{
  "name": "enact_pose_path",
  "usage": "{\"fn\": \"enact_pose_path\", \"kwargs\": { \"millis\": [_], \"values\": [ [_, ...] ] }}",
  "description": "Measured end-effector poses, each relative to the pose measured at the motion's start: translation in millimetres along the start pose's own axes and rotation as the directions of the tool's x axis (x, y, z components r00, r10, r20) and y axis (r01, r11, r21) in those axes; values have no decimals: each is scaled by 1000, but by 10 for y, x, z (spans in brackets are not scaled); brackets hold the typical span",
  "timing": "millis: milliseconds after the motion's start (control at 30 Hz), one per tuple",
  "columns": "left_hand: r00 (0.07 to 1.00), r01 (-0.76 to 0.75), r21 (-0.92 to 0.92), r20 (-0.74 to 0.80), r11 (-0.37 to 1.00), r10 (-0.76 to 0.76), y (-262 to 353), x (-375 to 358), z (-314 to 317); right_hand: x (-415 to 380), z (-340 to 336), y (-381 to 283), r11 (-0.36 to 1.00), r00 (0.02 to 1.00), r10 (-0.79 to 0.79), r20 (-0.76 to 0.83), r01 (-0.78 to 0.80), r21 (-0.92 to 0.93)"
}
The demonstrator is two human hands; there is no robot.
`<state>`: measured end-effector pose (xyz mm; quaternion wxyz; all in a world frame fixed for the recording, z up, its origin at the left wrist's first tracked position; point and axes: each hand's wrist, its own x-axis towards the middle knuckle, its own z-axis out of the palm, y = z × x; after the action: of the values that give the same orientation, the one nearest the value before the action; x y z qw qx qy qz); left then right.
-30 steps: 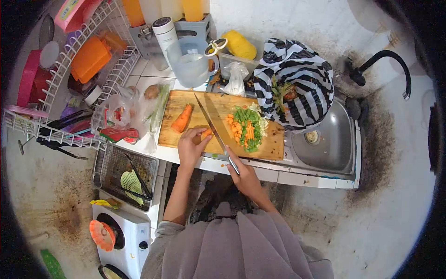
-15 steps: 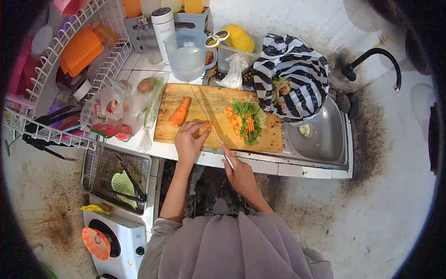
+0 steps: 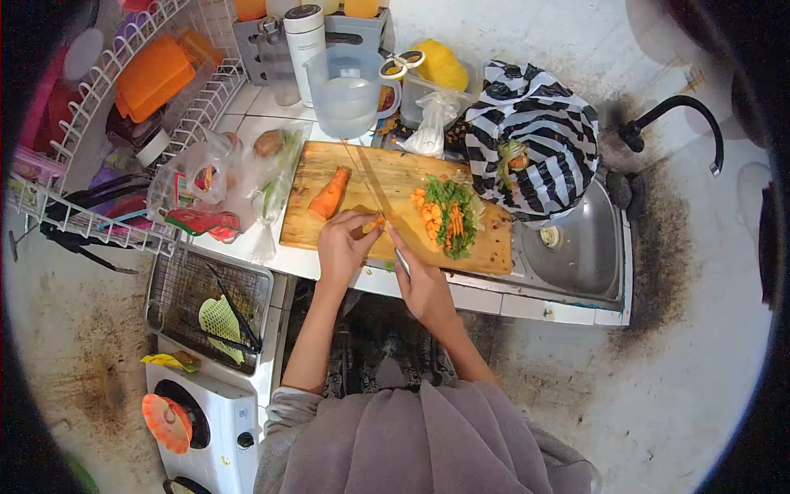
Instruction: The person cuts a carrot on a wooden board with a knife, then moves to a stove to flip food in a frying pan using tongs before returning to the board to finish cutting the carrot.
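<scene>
My left hand (image 3: 344, 247) is closed on a small piece of carrot (image 3: 374, 222) near the front edge of the wooden cutting board (image 3: 300, 235). In my right hand (image 3: 424, 288) is a knife (image 3: 364, 177), gripped by its handle; the blade slants up and left over the board, close beside the carrot piece. A larger peeled carrot (image 3: 330, 195) lies on the board behind my left hand. Chopped green leaves (image 3: 461, 222) and cut carrot pieces (image 3: 429, 216) form a pile on the board's right part.
Behind the board stand a water jug (image 3: 344, 107), a flask (image 3: 305, 49) and scissors (image 3: 402, 64). A striped plastic bag (image 3: 547, 132) sits by the sink (image 3: 597, 255) at right. Plastic bags (image 3: 206, 181) lie left, near a dish rack (image 3: 210, 95); below is a stove (image 3: 234, 428).
My right hand and the knife have moved up and closer to my left hand, bringing the blade beside the carrot piece. The whole view has shifted slightly.
</scene>
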<state>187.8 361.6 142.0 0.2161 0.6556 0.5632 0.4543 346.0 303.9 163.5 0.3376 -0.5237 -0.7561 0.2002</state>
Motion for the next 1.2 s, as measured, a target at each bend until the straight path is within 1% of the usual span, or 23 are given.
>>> {"fn": "enact_pose_path", "kwargs": {
  "millis": [33, 67, 133, 167, 200, 233, 267, 333, 467, 500, 533, 600, 667, 733, 767, 800, 833, 867, 933, 1033, 1067, 1133, 1200],
  "values": [
    [1000, 0, 5, 4, 1000, 0, 3, 3, -1, 37, 22, 3, 998, 998, -51, -45, 50, -30],
    [1000, -11, 25, -6, 1000, 11, 9, 3, 4, 64, 25, 0, 999, 998, -49, -45, 48, -25],
    [1000, -18, 49, -12, 999, 19, 28, 3, -6, 116, 8, -34, 995, 990, 101, 96, -99, -20],
    [1000, -21, 24, -14, 999, 21, 33, 8, -11, 156, 6, -40, 995, 990, 103, 96, -102, -17],
    [1000, -24, -1, -15, 1000, 24, 36, 7, -12, 199, 8, -45, 989, 980, 144, 137, -137, -58],
    [1000, -25, 1, -10, 1000, 25, 39, 0, -5, 232, 13, -44, 980, 967, 186, 174, -171, -102],
    [1000, -3, 5, -11, 1000, 3, 43, -8, 5, 248, 16, -20, 979, 966, 191, 171, -177, -97],
    [1000, 15, 15, -5, 1000, -15, 19, -9, -2, 255, 23, 35, 986, 970, 164, 182, -156, -56],
    [993, 115, -17, 30, 993, -115, 62, 7, -18, 224, -44, 28, 982, 969, 189, 160, -190, -6],
    [987, 154, -20, 40, 988, -153, 88, 16, -23, 185, -96, 13, 977, 973, 167, 158, -185, 108],
    [987, 153, -22, 42, 988, -152, 71, 17, -13, 140, -130, -1, 959, 977, 146, 155, -178, 219],
    [997, 81, 6, 5, 997, -81, 24, 12, 8, 60, -154, -23, 961, 983, 126, 131, -154, 229],
    [997, 78, -3, 0, 997, -78, 18, 7, 21, 2, -151, -4, 963, 989, 105, 103, -127, 238],
    [997, 77, -6, -4, 997, -77, 19, 0, 23, -26, -118, 31, 979, 999, 20, 32, -26, 202],
    [997, 72, -1, -5, 997, -72, 15, -1, 22, -34, -129, 41, 979, 999, 22, 30, -28, 202],
    [998, 67, 5, -6, 998, -67, 16, 2, 21, -12, -180, 3, 954, 981, 131, 143, -164, 250],
    [998, 68, 5, -5, 998, -68, 17, 4, 23, 7, -211, -9, 911, 938, 230, 260, -301, 281],
    [998, 63, -4, -11, 998, -63, 19, 2, 25, 13, -207, 21, 910, 937, 233, 261, -305, 282],
    [998, 61, -14, -12, 998, -61, 29, 2, 22, 25, -186, 86, 938, 972, 131, 193, -185, 295],
    [996, 94, -26, 3, 995, -94, 36, 16, 14, 87, -180, 93, 947, 974, 126, 190, -175, 270],
    [996, 91, -9, 15, 996, -91, 32, 19, 10, 109, -187, 72, 946, 973, 126, 193, -177, 271],
    [995, 95, 11, 26, 995, -95, 19, 19, 0, 153, -214, 2, 937, 952, 178, 250, -242, 254],
    [999, 47, -5, 7, 999, -47, 16, 17, 7, 206, -225, -41, 937, 939, 203, 279, -269, 223]
  ]
}}
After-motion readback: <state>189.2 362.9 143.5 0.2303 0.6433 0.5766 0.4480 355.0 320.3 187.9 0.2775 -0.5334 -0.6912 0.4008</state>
